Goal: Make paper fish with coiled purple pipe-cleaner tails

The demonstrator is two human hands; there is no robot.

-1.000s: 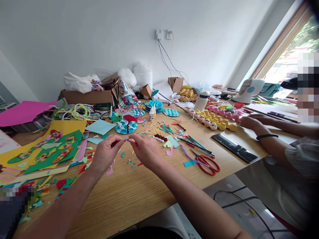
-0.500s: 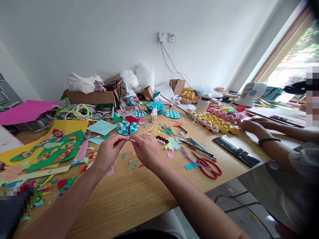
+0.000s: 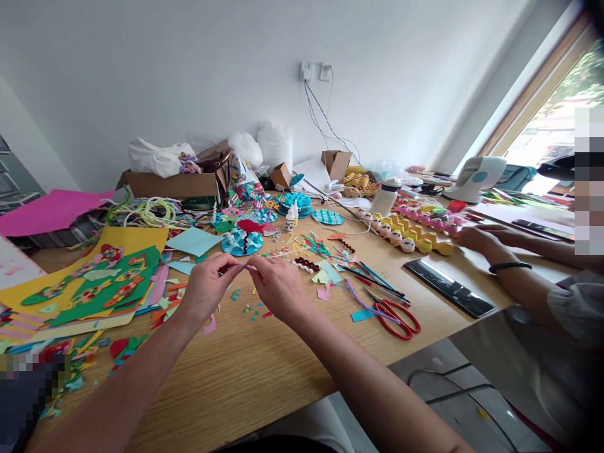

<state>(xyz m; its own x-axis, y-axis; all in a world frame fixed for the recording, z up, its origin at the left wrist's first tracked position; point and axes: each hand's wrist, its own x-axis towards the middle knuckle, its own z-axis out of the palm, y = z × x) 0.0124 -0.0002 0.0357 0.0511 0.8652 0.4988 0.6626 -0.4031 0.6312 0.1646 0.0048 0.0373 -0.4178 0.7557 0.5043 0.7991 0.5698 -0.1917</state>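
Observation:
A short purple pipe cleaner (image 3: 246,267) spans the small gap between my two hands, above the table. My left hand (image 3: 211,283) pinches its left end, and my right hand (image 3: 278,286) pinches the other end. Just behind them lies a round blue wavy disc (image 3: 241,240) with a red paper shape (image 3: 252,227) and a dark twisted stem on it. Another purple pipe cleaner (image 3: 361,297) rests on the right, reaching over the red-handled scissors (image 3: 397,316). Small paper bits lie on the wood below my hands.
Green and yellow paper (image 3: 127,277) covers the left. Glue bottles (image 3: 290,218) stand mid-table. Pencils (image 3: 377,280), a black phone-like slab (image 3: 448,287) and egg-carton strips (image 3: 410,236) lie on the right. Another person's hands (image 3: 481,242) are by the strips.
My hands have barely moved; the purple piece between them looks slightly more arched. Everything else looks the same.

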